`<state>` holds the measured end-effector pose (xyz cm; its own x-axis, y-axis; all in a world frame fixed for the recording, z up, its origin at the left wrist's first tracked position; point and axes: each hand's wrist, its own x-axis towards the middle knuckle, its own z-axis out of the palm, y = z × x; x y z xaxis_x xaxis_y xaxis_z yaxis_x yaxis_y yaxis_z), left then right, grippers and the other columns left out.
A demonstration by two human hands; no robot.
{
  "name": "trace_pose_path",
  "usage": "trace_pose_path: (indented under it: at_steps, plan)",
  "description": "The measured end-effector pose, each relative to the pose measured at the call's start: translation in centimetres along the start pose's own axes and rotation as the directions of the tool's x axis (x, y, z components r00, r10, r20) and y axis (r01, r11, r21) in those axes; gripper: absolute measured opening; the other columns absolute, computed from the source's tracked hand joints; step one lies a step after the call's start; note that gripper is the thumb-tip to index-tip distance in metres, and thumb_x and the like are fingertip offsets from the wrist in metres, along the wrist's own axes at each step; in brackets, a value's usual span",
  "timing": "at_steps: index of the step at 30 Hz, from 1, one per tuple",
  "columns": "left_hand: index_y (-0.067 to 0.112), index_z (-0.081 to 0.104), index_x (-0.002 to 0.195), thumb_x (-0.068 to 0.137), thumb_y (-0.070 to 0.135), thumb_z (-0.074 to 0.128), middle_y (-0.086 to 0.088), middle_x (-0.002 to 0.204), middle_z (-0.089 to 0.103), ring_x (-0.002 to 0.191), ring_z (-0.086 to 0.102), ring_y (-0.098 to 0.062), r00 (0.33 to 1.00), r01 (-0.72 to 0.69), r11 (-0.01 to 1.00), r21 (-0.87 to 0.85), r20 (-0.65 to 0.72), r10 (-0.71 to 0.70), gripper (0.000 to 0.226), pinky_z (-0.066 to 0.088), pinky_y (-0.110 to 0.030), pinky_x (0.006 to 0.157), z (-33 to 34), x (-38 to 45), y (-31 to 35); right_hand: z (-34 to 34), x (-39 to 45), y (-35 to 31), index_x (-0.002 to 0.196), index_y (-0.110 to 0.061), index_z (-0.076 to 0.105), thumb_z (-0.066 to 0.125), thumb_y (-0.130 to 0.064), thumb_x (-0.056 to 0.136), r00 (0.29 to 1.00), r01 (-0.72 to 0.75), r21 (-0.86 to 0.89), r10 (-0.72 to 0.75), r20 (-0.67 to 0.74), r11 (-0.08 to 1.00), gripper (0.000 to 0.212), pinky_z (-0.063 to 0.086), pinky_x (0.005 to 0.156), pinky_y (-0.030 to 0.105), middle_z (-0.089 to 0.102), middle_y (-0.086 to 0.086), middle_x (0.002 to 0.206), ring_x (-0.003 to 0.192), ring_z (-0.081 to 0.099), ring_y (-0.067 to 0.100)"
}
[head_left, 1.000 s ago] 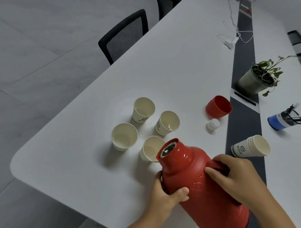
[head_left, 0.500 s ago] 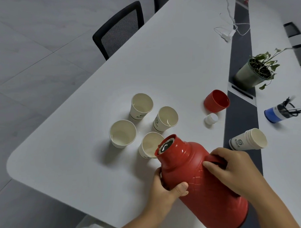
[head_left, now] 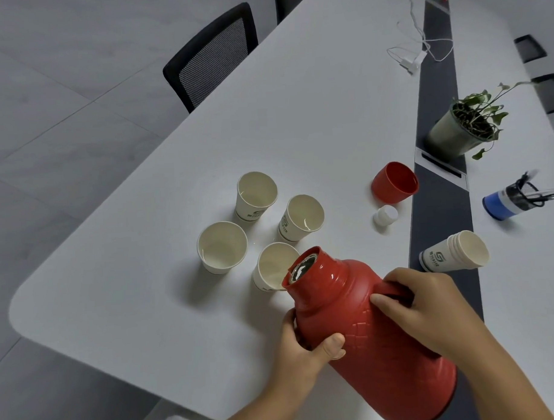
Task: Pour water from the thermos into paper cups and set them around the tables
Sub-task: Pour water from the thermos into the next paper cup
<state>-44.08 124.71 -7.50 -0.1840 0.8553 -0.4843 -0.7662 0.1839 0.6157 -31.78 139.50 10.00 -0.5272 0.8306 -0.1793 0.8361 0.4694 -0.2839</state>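
A red thermos (head_left: 365, 335) is tilted to the left above the white table (head_left: 130, 277), its open mouth over the rim of the nearest paper cup (head_left: 273, 266). My right hand (head_left: 426, 308) grips the thermos handle. My left hand (head_left: 305, 347) holds the lower side of its body, thumb on top. Three more upright paper cups stand close by: one at the left (head_left: 222, 247), one at the back (head_left: 256, 195), one at the right (head_left: 302, 216).
The red thermos cap (head_left: 394, 182) and a white stopper (head_left: 386, 215) lie right of the cups. A stack of spare cups (head_left: 454, 251) lies on its side by the dark centre strip. A potted plant (head_left: 464, 128), a pen holder (head_left: 514, 198), a cable and black chairs (head_left: 210, 55) lie beyond.
The thermos has tipped a little further to the left, bringing its mouth lower over the nearest cup. Both hands keep the same grip.
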Motion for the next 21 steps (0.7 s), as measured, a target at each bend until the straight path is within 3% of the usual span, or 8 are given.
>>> trace_pose_path:
  at_steps: [21]
  plan:
    - [0.013,0.049,0.143,0.074,0.016,0.099,-0.017,0.132,0.069,0.109,0.078,-0.038,1.000,0.019,1.000,-0.005,0.015,-0.019,0.085,0.067,-0.056,0.087,0.21,-0.42,0.28,0.16,0.38,1.00,0.102,-0.040,0.073,0.084,-0.044,0.090,1.000,-0.015,-0.041,0.016,0.027,0.999,0.017,0.058,0.072,0.025,0.070,-0.025,0.080,0.075,0.070,0.001]
